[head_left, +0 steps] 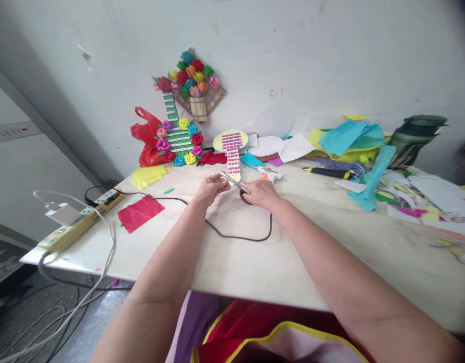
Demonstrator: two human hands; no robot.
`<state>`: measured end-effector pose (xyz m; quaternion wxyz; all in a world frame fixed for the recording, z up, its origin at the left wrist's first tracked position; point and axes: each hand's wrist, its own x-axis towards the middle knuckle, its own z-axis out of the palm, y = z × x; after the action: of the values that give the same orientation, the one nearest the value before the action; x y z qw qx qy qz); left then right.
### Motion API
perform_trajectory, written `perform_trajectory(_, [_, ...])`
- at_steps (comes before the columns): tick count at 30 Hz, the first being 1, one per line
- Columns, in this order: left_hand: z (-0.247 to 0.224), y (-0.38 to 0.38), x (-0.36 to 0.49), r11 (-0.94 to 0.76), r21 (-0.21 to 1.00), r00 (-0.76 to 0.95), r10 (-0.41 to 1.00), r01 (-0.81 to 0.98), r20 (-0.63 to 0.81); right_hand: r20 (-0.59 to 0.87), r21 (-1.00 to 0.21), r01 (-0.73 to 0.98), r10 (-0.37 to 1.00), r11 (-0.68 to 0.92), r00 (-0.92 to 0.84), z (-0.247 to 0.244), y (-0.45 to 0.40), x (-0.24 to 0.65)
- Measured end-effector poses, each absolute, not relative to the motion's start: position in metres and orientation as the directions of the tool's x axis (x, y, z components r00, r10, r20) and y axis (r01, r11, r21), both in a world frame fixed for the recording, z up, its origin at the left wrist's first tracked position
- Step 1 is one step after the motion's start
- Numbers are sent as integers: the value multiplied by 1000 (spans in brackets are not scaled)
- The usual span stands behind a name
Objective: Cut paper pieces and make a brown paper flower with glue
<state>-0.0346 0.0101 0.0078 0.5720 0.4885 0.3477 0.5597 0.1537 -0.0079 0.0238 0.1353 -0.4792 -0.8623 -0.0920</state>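
Observation:
My right hand (259, 193) is closed on a pair of scissors (246, 195) with dark handles, whose blades point left toward my other hand. Between the fingers of my left hand (209, 189) is a small white piece of paper (225, 177), pinched near the scissor blades. Just behind both hands stands a yellow and purple woven paper piece (233, 146) with an oval top and a narrow stem. A white and orange glue gun (270, 175) lies beyond my right hand, partly hidden by it.
A black cord (240, 238) loops across the table below my hands. Red crepe paper (140, 213) and a power strip (81, 222) lie left. Paper flower crafts (179, 136) stand at the wall. A black-yellow cutter (328, 173), blue paper (349, 138) and a dark bottle (415, 141) are right.

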Motion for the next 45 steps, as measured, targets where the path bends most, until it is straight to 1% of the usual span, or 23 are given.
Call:
perform_trajectory(4, [7,8,-31,-102,958,182,971,-269,155,329,15,853,803,522,-497,22,-7,155])
perform_trajectory(12, [5,8,-28,-77,956,202,970,-281,137,336,-21,863,816,505,-470,21,-5,157])
perform_trajectory(27, [5,10,-32,-88,952,211,965,-295,155,353,-15,864,811,503,-466,23,-6,155])
perform_trajectory(36, [5,12,-33,-67,948,227,963,-311,143,367,20,852,789,522,-492,22,-7,154])
perform_trajectory(45, [7,9,-28,-59,953,254,957,-296,138,382,7,849,783,529,-491,20,-6,156])
